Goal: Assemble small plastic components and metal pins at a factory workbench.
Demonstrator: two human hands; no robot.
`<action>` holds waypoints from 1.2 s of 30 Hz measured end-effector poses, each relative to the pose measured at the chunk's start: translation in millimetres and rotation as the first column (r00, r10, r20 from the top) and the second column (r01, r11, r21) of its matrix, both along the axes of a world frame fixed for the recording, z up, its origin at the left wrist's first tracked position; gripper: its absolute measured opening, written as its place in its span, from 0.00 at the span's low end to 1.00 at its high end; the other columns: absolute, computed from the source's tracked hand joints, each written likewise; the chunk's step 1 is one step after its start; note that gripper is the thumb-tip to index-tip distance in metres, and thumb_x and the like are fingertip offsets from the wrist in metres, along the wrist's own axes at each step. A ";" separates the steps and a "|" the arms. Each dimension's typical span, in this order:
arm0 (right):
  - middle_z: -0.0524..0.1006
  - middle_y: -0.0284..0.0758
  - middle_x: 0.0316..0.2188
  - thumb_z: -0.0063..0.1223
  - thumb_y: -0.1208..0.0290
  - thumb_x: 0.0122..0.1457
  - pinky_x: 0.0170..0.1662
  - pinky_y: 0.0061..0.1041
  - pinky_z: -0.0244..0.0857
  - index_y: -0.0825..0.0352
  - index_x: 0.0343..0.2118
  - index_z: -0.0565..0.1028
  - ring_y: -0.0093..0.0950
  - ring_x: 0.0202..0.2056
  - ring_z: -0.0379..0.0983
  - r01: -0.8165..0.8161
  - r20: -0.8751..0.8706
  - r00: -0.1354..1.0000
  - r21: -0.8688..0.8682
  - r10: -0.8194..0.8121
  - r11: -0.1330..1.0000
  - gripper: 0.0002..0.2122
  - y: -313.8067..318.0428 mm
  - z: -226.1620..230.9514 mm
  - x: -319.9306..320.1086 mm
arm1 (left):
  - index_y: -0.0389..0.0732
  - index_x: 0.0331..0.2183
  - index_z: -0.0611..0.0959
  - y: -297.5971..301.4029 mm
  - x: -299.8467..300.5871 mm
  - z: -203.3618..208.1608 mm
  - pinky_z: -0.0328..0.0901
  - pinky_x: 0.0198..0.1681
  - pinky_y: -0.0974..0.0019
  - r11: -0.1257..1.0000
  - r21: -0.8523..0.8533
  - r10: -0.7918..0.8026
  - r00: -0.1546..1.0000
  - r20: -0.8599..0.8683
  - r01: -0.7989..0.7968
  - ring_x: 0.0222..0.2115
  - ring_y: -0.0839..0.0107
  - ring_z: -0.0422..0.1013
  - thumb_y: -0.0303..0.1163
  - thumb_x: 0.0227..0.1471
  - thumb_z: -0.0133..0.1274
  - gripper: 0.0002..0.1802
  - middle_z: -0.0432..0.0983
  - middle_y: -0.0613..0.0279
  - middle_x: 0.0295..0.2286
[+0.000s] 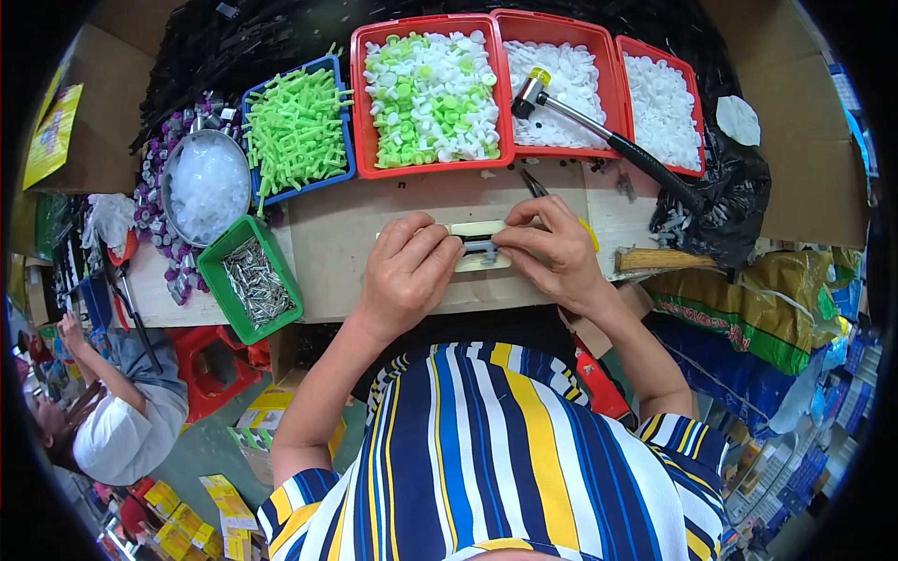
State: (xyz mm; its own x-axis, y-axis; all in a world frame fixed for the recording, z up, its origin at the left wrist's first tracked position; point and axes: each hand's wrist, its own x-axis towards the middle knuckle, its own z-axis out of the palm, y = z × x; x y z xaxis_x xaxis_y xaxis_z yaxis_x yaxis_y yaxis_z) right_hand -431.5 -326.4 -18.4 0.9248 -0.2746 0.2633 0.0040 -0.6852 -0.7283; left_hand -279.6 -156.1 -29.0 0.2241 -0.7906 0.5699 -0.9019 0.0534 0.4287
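At the middle of the bench, between my two hands, lies a cream-coloured long plastic part [475, 228] with a dark slot and a thin grey-blue strip along it. My left hand [409, 271] is closed, its fingertips pinching the part's left end. On the other end, my right hand [554, 251] pinches with thumb and fingers. Its fingertips hide some of the strip. Dark pointed tool tips [534, 183] stick out just beyond my right hand. The green tray of metal pins [253, 285] stands left of my left hand.
Along the back stand a blue tray of green plastic pieces [297, 126] and red trays [513, 93] of white and green caps. A hammer [608, 138] rests across the trays. A metal bowl [206, 187] holds clear pieces. Another person [131, 411] sits at lower left.
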 end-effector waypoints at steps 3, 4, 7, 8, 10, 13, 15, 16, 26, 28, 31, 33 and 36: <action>0.74 0.35 0.34 0.63 0.79 0.45 0.38 0.30 0.65 0.65 0.35 0.80 0.32 0.36 0.71 -0.024 0.006 1.000 -0.053 0.024 0.998 0.11 -1.9 2.9 2.9 | 0.35 0.30 0.82 0.0 -0.2 1.5 0.68 0.38 0.60 1.000 0.001 0.007 1.000 -0.003 -0.007 0.35 0.58 0.71 0.20 0.38 0.63 0.11 0.76 0.59 0.29; 0.74 0.34 0.34 0.64 0.79 0.45 0.38 0.30 0.64 0.65 0.34 0.80 0.32 0.35 0.71 -0.044 0.014 0.999 -0.088 0.045 0.995 0.11 -2.3 3.3 2.9 | 0.35 0.30 0.82 0.0 -0.7 1.2 0.68 0.38 0.60 1.000 -0.003 0.012 1.000 -0.006 -0.012 0.35 0.58 0.71 0.20 0.38 0.63 0.11 0.76 0.59 0.29; 0.73 0.34 0.34 0.65 0.77 0.45 0.37 0.30 0.64 0.65 0.34 0.80 0.32 0.35 0.70 -0.014 0.007 1.000 -0.064 0.014 0.998 0.11 1.0 5.9 2.7 | 0.35 0.30 0.82 1.4 -2.1 1.3 0.68 0.38 0.60 1.000 0.005 0.014 1.000 -0.016 -0.014 0.35 0.58 0.72 0.20 0.38 0.63 0.11 0.76 0.59 0.29; 0.73 0.34 0.34 0.65 0.77 0.45 0.37 0.30 0.64 0.65 0.34 0.80 0.32 0.35 0.70 -0.013 0.007 1.000 -0.065 0.014 0.998 0.11 2.6 9.0 3.3 | 0.35 0.30 0.82 1.1 -1.9 1.1 0.68 0.38 0.60 1.000 0.004 0.014 1.000 -0.016 -0.014 0.35 0.58 0.72 0.20 0.38 0.63 0.11 0.76 0.59 0.29; 0.73 0.34 0.33 0.66 0.75 0.44 0.37 0.30 0.63 0.65 0.34 0.80 0.32 0.35 0.70 -0.003 0.027 1.000 0.036 0.002 0.999 0.11 6.3 14.8 4.2 | 0.35 0.30 0.82 1.6 -2.0 -0.4 0.68 0.38 0.59 1.000 -0.005 0.012 1.000 -0.020 -0.012 0.35 0.57 0.72 0.20 0.38 0.63 0.11 0.76 0.59 0.29; 0.72 0.34 0.32 0.66 0.74 0.45 0.36 0.29 0.63 0.64 0.34 0.80 0.32 0.35 0.70 -0.013 -0.033 0.999 -0.061 0.011 0.998 0.11 10.1 11.1 3.3 | 0.36 0.29 0.81 1.3 -2.5 -2.4 0.67 0.38 0.59 0.999 -0.026 0.024 1.000 -0.014 -0.024 0.35 0.61 0.72 0.22 0.38 0.62 0.11 0.74 0.61 0.29; 0.72 0.33 0.32 0.66 0.74 0.44 0.36 0.30 0.62 0.64 0.34 0.80 0.31 0.35 0.69 -0.021 -0.040 0.999 -0.075 0.018 0.997 0.11 9.3 11.3 3.8 | 0.36 0.29 0.81 1.2 -2.0 -2.7 0.67 0.38 0.59 0.999 -0.030 0.021 1.000 -0.022 -0.022 0.35 0.61 0.72 0.22 0.38 0.62 0.10 0.74 0.61 0.29; 0.72 0.33 0.31 0.67 0.73 0.44 0.37 0.30 0.62 0.63 0.34 0.80 0.31 0.35 0.69 -0.030 -0.044 0.999 -0.088 0.026 0.996 0.11 8.1 11.9 4.3 | 0.36 0.29 0.81 1.0 -1.8 -2.4 0.67 0.38 0.59 0.999 -0.033 0.018 0.999 -0.028 -0.019 0.35 0.60 0.72 0.22 0.38 0.62 0.10 0.74 0.61 0.29; 0.71 0.32 0.31 0.66 0.72 0.45 0.39 0.32 0.61 0.62 0.35 0.80 0.32 0.36 0.68 -0.132 -0.069 0.990 -0.170 0.122 0.976 0.12 -6.7 12.9 10.3 | 0.36 0.31 0.83 -1.4 -0.5 1.1 0.69 0.37 0.59 1.000 -0.003 0.024 0.993 -0.114 -0.024 0.35 0.56 0.72 0.19 0.37 0.64 0.12 0.76 0.58 0.29; 0.71 0.32 0.31 0.66 0.71 0.46 0.39 0.32 0.62 0.62 0.36 0.80 0.32 0.36 0.68 -0.153 -0.058 0.988 -0.184 0.144 0.971 0.12 -11.1 12.9 10.6 | 0.35 0.29 0.81 -5.7 -0.5 0.8 0.67 0.38 0.58 0.999 -0.027 0.028 0.993 -0.116 -0.032 0.35 0.58 0.71 0.21 0.39 0.63 0.10 0.74 0.59 0.29; 0.71 0.33 0.31 0.65 0.70 0.47 0.39 0.32 0.62 0.62 0.35 0.80 0.33 0.36 0.69 -0.169 -0.074 0.984 -0.134 0.161 0.976 0.11 -10.9 11.6 8.5 | 0.35 0.30 0.81 -3.1 -2.6 4.4 0.67 0.38 0.57 1.000 0.005 0.031 0.991 -0.130 -0.030 0.35 0.57 0.71 0.22 0.40 0.63 0.10 0.74 0.58 0.29; 0.71 0.35 0.32 0.65 0.68 0.49 0.39 0.32 0.62 0.63 0.39 0.79 0.34 0.37 0.69 -0.201 -0.068 0.979 -0.122 0.194 0.972 0.14 -11.9 13.3 9.1 | 0.35 0.30 0.81 -1.9 -2.1 3.8 0.67 0.39 0.57 0.999 0.026 0.026 0.991 -0.132 -0.023 0.36 0.56 0.71 0.22 0.40 0.63 0.10 0.74 0.58 0.29; 0.72 0.36 0.34 0.64 0.67 0.50 0.40 0.30 0.63 0.64 0.44 0.77 0.34 0.38 0.70 -0.193 -0.063 0.981 -0.138 0.186 0.971 0.17 -18.2 39.6 8.7 | 0.35 0.32 0.82 1.4 -1.8 9.9 0.67 0.39 0.57 0.999 0.039 0.009 0.991 -0.137 -0.003 0.36 0.56 0.71 0.23 0.41 0.63 0.11 0.75 0.57 0.30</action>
State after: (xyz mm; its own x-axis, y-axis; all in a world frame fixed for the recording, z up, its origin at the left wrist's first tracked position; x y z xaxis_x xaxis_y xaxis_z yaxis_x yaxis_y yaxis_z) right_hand -422.8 -344.6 21.2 0.9691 -0.0558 0.2402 0.1106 -0.7722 -0.6257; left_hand -281.4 -154.8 -19.1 0.3027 -0.8098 0.5026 -0.8347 0.0294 0.5500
